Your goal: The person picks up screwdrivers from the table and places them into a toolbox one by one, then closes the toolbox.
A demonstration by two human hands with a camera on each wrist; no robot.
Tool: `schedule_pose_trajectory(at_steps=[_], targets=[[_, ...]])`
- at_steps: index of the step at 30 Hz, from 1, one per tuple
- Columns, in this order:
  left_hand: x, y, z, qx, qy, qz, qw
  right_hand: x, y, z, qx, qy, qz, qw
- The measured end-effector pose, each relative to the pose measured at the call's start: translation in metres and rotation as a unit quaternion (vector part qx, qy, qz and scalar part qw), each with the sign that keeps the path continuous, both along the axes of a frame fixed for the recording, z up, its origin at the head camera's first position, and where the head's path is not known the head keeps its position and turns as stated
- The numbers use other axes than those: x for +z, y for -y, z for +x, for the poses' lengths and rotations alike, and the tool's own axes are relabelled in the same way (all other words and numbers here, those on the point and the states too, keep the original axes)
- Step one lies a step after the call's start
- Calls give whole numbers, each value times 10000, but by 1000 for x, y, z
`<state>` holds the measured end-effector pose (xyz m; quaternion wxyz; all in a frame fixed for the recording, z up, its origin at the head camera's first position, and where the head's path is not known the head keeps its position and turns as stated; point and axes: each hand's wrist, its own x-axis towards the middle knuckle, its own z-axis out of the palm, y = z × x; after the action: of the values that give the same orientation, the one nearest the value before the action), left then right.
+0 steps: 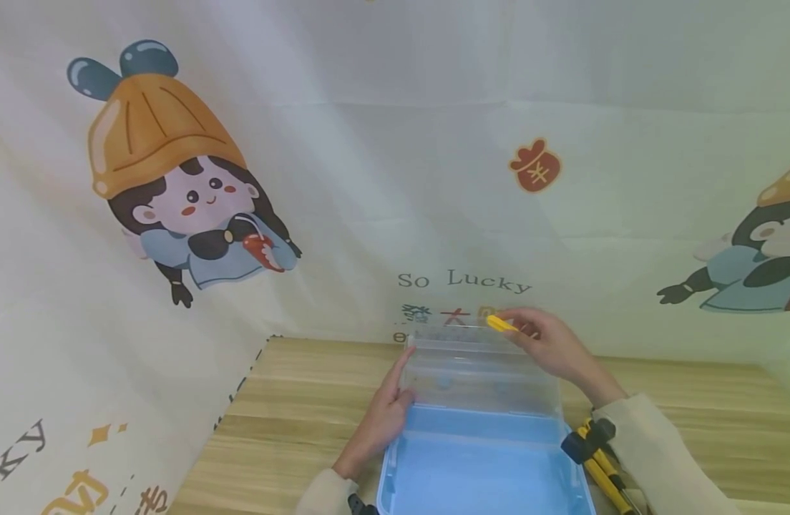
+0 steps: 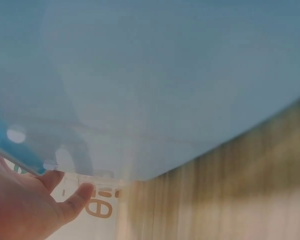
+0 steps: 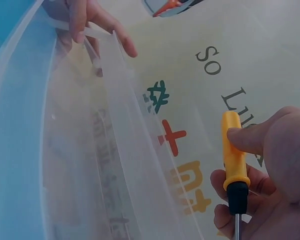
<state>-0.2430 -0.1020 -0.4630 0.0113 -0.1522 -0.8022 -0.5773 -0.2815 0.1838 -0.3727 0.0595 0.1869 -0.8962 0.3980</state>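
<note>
A light blue box (image 1: 485, 476) stands on the table with its clear lid (image 1: 485, 383) raised at the back. My left hand (image 1: 385, 415) grips the lid's left side, thumb on one face and fingers around the edge, as the right wrist view shows. A screwdriver (image 3: 233, 150) with a yellow handle, black collar and metal shaft is pinched between the thumb and fingers of my right hand (image 1: 556, 347). That hand is raised near the lid's top right corner, the handle end pointing left in the head view. In the left wrist view a bluish panel (image 2: 150, 90) fills most of the picture.
Yellow-and-black tools (image 1: 601, 465) lie against the box's right side, partly under my right forearm. Behind the wood-patterned table (image 1: 305, 400) hangs a pale printed cloth (image 1: 382, 179), close behind the raised lid.
</note>
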Motion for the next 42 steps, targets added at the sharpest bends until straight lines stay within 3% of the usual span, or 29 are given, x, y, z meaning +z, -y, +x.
schedule_pose_trajectory(at_steps=[4,9,12,42], targets=[[6,-1,2,20,81,0,10000,0,3,-1,58,26,0,10000],[-12,2,-8,30,15,-20,10000,-3,6,-3,207,-87,21,9997],[-14,3,-9,-9,-10,3,10000,-3,8,-4,334,-195,33,9992],[-12,3,-6,-98,126,74,9998,-8,27,-7,684,100,108,9976]])
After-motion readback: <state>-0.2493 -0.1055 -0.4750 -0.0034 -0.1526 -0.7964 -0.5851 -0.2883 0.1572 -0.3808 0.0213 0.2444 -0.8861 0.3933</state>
